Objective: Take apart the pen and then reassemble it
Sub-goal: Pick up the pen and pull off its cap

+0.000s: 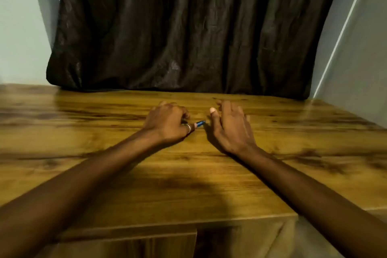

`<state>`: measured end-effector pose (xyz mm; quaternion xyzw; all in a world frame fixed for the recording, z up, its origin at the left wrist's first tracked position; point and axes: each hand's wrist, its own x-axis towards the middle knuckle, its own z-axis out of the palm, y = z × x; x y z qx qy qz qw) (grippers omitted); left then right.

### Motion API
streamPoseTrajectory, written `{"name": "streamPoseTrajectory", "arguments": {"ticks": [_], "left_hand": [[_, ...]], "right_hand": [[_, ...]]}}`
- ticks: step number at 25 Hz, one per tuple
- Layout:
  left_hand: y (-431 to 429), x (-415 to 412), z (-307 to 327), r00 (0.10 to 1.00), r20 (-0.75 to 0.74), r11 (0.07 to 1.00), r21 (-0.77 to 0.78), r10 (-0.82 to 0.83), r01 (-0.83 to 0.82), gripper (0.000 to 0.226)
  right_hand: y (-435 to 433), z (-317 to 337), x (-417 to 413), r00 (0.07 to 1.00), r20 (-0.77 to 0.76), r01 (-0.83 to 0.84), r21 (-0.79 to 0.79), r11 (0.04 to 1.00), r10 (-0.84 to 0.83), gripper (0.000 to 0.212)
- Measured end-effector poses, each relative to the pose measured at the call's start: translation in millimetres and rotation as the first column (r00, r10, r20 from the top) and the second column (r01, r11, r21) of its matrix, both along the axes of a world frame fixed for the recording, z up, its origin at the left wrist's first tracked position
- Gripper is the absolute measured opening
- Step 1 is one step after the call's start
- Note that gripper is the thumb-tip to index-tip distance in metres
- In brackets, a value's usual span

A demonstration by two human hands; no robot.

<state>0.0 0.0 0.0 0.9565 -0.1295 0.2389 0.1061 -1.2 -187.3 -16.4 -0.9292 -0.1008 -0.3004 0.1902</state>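
A blue pen (200, 123) lies low over the wooden table (104, 174), and only its short blue end shows. My left hand (167, 123) grips the pen with curled fingers and hides most of it; a ring sits on one finger. My right hand (230, 128) hovers just to the right of the pen's tip with its fingers relaxed and its thumb raised, holding nothing. A small gap separates the right thumb from the pen's end.
A dark curtain (188, 27) hangs down to the table's back edge. Pale walls (360, 69) stand at the left and right. The table's front edge (167, 226) runs below my forearms.
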Motion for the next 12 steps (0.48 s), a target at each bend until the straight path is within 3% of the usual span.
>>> {"name": "streamPoseTrajectory", "arguments": {"ticks": [4, 12], "left_hand": [[-11, 8, 0, 0.997, -0.039, 0.998, 0.026, 0.065, -0.064, 0.034], [-2, 25, -13, 0.989, -0.147, 0.994, -0.107, -0.001, -0.015, 0.014]], "right_hand": [[0, -5, 4, 1.0, 0.006, -0.016, -0.012, 1.0, 0.016, 0.045], [0, -5, 5, 0.998, -0.013, -0.067, 0.014, 0.998, 0.067, 0.046]]}}
